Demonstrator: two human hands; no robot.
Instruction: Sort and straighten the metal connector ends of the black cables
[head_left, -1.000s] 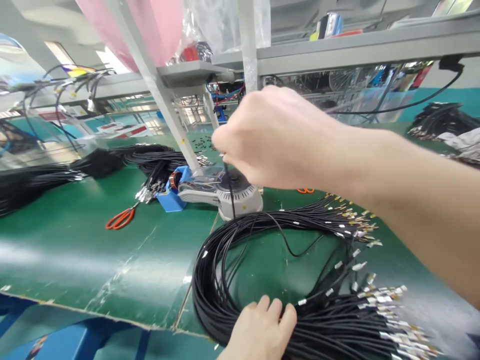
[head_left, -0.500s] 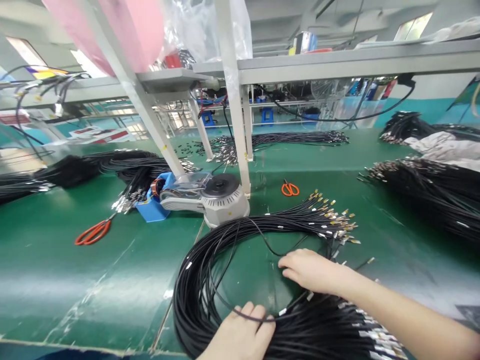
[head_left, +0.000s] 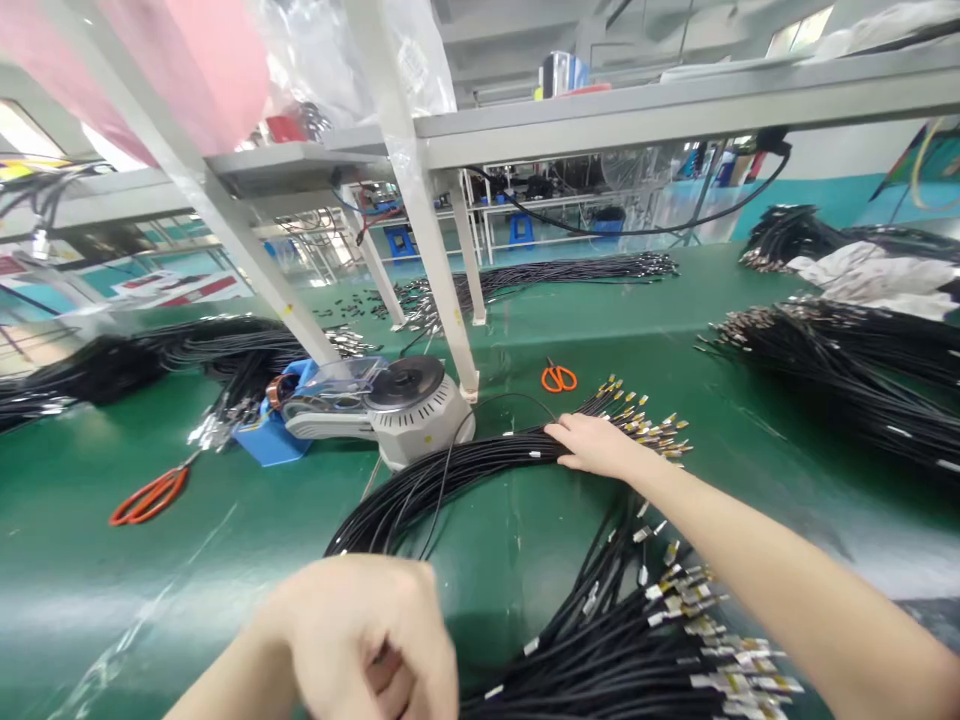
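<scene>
A large looped bundle of black cables (head_left: 480,460) with metal and yellow-white ends curves over the green table. My right hand (head_left: 592,445) rests on its upper part near the ends, fingertips over the cables; what they grip is hidden. Raised in the foreground, my left hand (head_left: 367,630) has curled fingers, slightly blurred, and a dark strand shows near them; whatever it holds cannot be made out. One loose cable (head_left: 448,470) arcs above the bundle. Below my right arm fan out more cable ends (head_left: 697,620).
A grey tape dispenser (head_left: 420,410) stands beside the metal shelf post (head_left: 431,220). Orange scissors (head_left: 559,377) lie behind the bundle, another pair (head_left: 154,495) at left. More black cables (head_left: 847,380) lie at right. A blue tape holder (head_left: 270,435) is left of the dispenser.
My left hand has lifted off the cables and curled. My right hand has moved up onto the upper bundle. The loose cable has shifted, and the view has turned slightly right.
</scene>
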